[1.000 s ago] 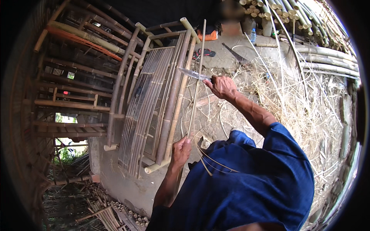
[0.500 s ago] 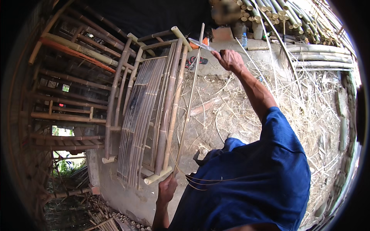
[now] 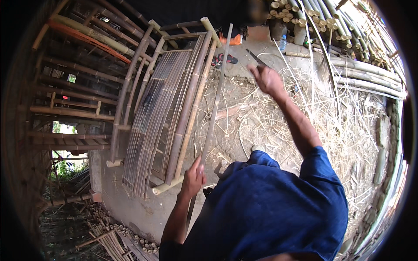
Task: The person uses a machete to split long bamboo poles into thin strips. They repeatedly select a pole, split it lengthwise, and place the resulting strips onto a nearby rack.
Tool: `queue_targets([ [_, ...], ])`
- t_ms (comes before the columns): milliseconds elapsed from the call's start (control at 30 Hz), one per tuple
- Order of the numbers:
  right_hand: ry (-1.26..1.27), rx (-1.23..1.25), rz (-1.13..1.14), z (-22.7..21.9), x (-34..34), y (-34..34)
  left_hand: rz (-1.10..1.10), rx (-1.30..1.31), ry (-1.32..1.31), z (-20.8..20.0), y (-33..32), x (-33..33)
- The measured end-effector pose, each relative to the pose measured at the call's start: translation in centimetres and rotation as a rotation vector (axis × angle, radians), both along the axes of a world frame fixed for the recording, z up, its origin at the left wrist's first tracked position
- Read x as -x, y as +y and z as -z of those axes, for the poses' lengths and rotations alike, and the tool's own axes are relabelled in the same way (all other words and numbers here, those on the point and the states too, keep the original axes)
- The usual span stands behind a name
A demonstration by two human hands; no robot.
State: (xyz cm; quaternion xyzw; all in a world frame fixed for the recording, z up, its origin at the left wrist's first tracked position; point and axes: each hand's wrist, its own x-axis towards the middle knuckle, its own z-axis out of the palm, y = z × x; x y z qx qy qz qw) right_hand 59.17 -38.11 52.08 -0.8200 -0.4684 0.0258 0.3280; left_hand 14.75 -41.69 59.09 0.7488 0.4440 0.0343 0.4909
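My left hand (image 3: 193,179) is closed around a long, narrow bamboo strip (image 3: 216,102) in front of my body. The strip slants up and away, and its near end passes below the hand along my left side. Out to the right, my arm is stretched forward with my right hand (image 3: 266,81) gripping a knife, slightly blurred. The knife's dark blade (image 3: 256,57) points up and left, apart from the strip's far end. Its handle is hidden in my fingers. Left of the strip lies a bamboo frame (image 3: 188,113) with several thin slats (image 3: 152,117) across it.
More bamboo frames (image 3: 82,111) stack up on the left. Loose shavings (image 3: 278,126) cover the floor to the right. Bamboo poles (image 3: 322,19) are piled at the back right, near a water bottle (image 3: 283,42). Sandals (image 3: 226,59) lie beyond the strip.
My left hand has moved forward and up with the strip, whose broad face now shows. My right hand has drawn slightly right and nearer, and the knife has come away from the strip.
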Motion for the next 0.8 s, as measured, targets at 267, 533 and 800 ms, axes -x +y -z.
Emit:
queue_targets([
  [267,0.388,0.125,-0.499,-1.0,20.4,-7.4,-0.182,0.235,-0.364,1.4,7.4,-10.6],
  [533,0.329,0.198,-0.126,0.8,11.6,-1.3,-0.093,0.304,-0.432,-2.0,3.7,-8.5],
  [800,0.289,0.138,-0.082,1.8,7.0,0.6,-0.003,0.342,-0.451,-3.8,0.5,-3.6],
])
